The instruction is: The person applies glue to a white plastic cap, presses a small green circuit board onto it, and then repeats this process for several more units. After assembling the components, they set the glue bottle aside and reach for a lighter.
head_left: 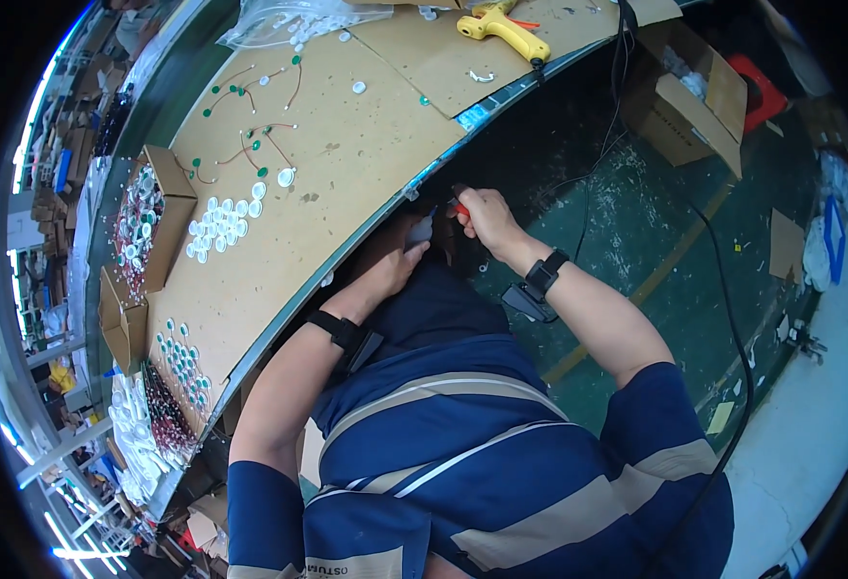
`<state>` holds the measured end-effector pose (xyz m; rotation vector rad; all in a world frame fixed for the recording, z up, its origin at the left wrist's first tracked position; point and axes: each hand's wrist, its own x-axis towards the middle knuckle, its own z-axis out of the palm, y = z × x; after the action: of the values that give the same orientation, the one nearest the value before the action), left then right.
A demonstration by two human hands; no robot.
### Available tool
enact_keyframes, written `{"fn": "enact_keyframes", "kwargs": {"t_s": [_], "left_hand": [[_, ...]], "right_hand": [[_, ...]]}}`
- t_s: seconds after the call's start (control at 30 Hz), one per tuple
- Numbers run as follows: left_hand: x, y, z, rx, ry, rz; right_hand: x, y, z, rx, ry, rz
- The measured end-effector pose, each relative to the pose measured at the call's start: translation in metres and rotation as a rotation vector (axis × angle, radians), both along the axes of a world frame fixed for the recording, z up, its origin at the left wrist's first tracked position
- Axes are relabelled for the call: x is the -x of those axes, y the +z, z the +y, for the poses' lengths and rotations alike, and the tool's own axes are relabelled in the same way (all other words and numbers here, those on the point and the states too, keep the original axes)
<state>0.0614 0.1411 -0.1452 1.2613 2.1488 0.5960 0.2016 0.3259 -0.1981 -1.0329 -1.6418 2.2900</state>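
Just beyond the table's edge, over my lap, both hands are held close together. My left hand (401, 262) is closed on a small white bottle-like piece (421, 230) with a narrow tip; its exact kind is hard to make out. To its right, my right hand (488, 224) is closed around a small red and black object (460, 206), mostly hidden by the fingers. A small gap separates the two hands. On the table (318, 227) to the left lie a cluster of white round caps (221, 227) and several green discs with red wires (255, 154).
Boxes of wired parts (139, 232) line the table's far left side. A yellow glue gun (506, 34) and a plastic bag (298, 21) lie at the top. An open carton (684, 116) stands on the green floor, where a black cable (728, 289) hangs down at the right.
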Motion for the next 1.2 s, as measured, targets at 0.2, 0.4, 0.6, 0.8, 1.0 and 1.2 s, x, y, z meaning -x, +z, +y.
{"fn": "enact_keyframes", "kwargs": {"t_s": [0.2,0.4,0.6,0.8,1.0,1.2], "left_hand": [[0.0,0.001,0.003,0.01,0.04,-0.024],[0.004,-0.005,0.005,-0.002,0.052,-0.017],[0.016,-0.018,0.012,-0.009,0.067,0.127],[0.03,-0.032,0.012,-0.091,0.005,0.234],[0.033,-0.04,0.01,-0.07,0.052,0.193],[0.032,-0.039,0.013,-0.064,0.04,0.197]], "right_hand": [[0.003,-0.002,0.002,-0.089,0.064,-0.029],[0.01,0.001,0.0,-0.098,0.042,-0.07],[0.032,-0.002,0.005,-0.061,-0.027,-0.055],[0.049,-0.008,0.011,-0.105,-0.036,-0.028],[0.053,-0.007,0.007,-0.102,-0.04,0.051],[0.051,-0.002,0.008,-0.105,-0.063,0.064]]}}
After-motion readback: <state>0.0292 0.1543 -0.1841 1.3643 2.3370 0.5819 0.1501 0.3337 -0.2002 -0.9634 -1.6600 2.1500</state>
